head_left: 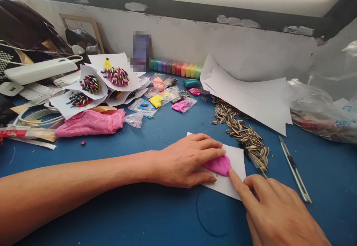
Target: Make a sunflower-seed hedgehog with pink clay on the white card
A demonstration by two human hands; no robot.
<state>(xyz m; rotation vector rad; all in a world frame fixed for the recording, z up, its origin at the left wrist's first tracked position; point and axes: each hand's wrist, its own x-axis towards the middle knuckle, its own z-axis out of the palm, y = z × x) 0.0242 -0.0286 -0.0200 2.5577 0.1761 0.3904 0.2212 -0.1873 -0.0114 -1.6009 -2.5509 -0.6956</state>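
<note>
A flattened pink clay piece (220,165) lies on a small white sheet of paper (235,157) with faint pen marks beside the clay. My left hand (189,160) rests on the paper, fingers spread and partly over the clay, holding it down. With its index finger stretched out, my right hand (279,209) touches the clay's right end. The other fingers of that hand are bent, their tips partly hidden. Just behind them a slim dark-and-clear tool (253,160) reaches toward the knuckles; whether the hand touches it is unclear.
Striped sunflower seeds (245,134) lie in a pile behind the paper. A utility knife (294,170) is at the right, near a plastic bag (323,108). Bagged clay (156,101), seed-covered clay figures (115,77) and a pink towel (89,123) sit farther back.
</note>
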